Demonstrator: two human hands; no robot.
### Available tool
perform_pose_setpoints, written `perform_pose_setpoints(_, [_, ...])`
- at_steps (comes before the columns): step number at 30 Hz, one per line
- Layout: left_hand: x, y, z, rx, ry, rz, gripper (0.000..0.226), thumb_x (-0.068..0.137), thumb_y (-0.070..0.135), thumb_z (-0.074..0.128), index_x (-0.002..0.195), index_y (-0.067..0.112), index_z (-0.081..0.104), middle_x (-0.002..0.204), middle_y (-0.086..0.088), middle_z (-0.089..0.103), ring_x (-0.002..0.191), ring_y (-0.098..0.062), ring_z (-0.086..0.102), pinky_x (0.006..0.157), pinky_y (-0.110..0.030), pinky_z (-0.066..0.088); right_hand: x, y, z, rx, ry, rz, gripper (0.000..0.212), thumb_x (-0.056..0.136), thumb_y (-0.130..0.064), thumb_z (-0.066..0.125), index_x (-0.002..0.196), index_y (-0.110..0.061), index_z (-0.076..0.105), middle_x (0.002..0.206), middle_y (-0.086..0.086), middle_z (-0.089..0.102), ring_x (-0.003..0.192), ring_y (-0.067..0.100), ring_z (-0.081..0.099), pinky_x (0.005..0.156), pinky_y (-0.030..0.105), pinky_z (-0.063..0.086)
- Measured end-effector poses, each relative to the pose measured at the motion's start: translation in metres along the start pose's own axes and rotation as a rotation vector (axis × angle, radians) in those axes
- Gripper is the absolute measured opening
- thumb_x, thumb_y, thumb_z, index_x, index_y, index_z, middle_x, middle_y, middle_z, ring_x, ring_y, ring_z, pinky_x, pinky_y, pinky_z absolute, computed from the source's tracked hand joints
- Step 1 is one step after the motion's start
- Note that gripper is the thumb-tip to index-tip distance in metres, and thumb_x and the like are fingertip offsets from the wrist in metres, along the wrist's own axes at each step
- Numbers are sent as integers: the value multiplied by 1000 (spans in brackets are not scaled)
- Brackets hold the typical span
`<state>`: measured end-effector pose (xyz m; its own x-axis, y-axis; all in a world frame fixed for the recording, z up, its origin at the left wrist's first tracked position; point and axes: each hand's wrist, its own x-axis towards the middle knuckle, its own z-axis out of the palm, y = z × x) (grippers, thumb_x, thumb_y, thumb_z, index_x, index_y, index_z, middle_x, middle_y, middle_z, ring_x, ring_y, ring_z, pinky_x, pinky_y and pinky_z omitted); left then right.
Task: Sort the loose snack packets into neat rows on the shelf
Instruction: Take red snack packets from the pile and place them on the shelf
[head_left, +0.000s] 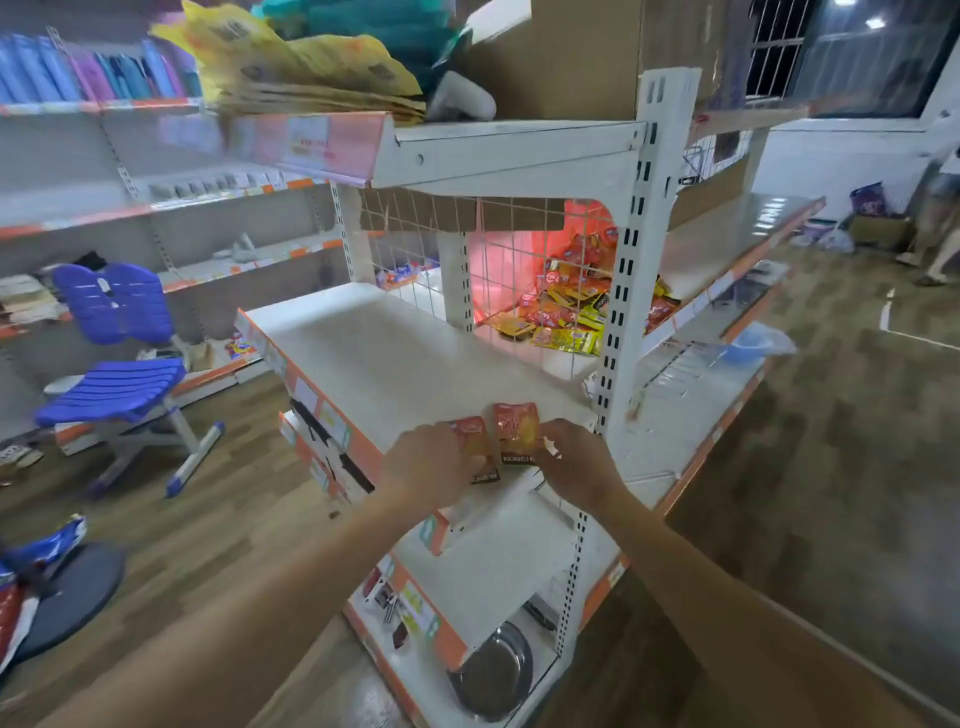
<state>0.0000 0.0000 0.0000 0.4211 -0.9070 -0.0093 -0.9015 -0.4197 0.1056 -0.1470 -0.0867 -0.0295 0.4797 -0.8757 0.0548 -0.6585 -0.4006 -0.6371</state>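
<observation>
The white shelving unit (644, 208) fills the middle of the view, and its waist-high shelf (395, 353) is almost wholly bare. Behind the wire mesh (498, 249) at the back of it, on the adjoining side of the unit, a pile of loose packets (571, 312) lies heaped in yellow and red with no order to it. Both arms reach to the shelf's near right corner. The left hand (423, 467) has its fingers curled over the left packet (475, 441), with the thumb lying across its lower face. The right hand (574, 462) pinches the right packet (515, 431) at its right edge. The two red-orange packets stand side by side, nearly touching, their printed faces towards the camera and the right one set a little further back. The work looks barely begun: these two seem to be the start of a first row, while the heap beyond the mesh is untouched and most of the shelf is still to fill.
</observation>
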Motion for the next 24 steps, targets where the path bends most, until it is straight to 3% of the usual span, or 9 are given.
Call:
perform_pose_setpoints(6, [25, 0, 30, 86, 35, -60, 56, 86, 59, 52, 118, 12, 50, 110, -5, 62, 102, -23, 61, 81, -32, 52, 32, -9, 14, -161, 47, 46, 27, 95, -12, 42, 117, 0, 53, 115, 18, 59, 107, 32, 54, 87, 34, 40])
perform_pose_setpoints(11, [37, -1, 44, 70, -13, -117, 67, 85, 59, 55, 128, 10, 41, 118, -9, 57, 111, -26, 52, 85, -33, 47, 49, 1, 35, -238, 35, 50, 35, 99, -29, 38, 120, -2, 44, 121, 17, 53, 112, 33, 47, 96, 38, 35])
perform_pose_setpoints(15, [46, 6, 46, -121, -42, -214, 78, 79, 53, 67, 133, 7, 34, 120, -14, 54, 113, -31, 51, 88, -36, 44, 54, 8, 40, -306, 6, 33, 31, 95, -17, 40, 124, -7, 42, 127, 12, 53, 117, 31, 44, 93, 38, 40])
perform_pose_setpoints(19, [49, 19, 46, -401, -3, -353, 81, 71, 38, 79, 128, 4, 33, 118, -16, 50, 111, -35, 53, 87, -38, 44, 58, 16, 34, -179, 21, 32, 31, 96, -18, 43, 124, -6, 40, 126, 14, 52, 117, 32, 44, 95, 37, 38])
perform_pose_setpoints(22, [49, 27, 49, -535, 22, -367, 59, 73, 29, 78, 117, 6, 46, 113, -14, 56, 107, -32, 56, 82, -34, 45, 55, 20, 27, 41, -6, 61, 42, 95, -18, 48, 132, -2, 37, 128, 16, 49, 119, 33, 45, 95, 37, 39])
perform_pose_setpoints(24, [47, 30, 50, -574, 17, -349, 32, 73, 20, 74, 101, 12, 59, 102, -9, 65, 98, -29, 61, 77, -31, 47, 52, 25, 25, 137, -31, 62, 31, 91, -11, 47, 121, -3, 47, 117, 15, 54, 110, 33, 53, 87, 38, 49])
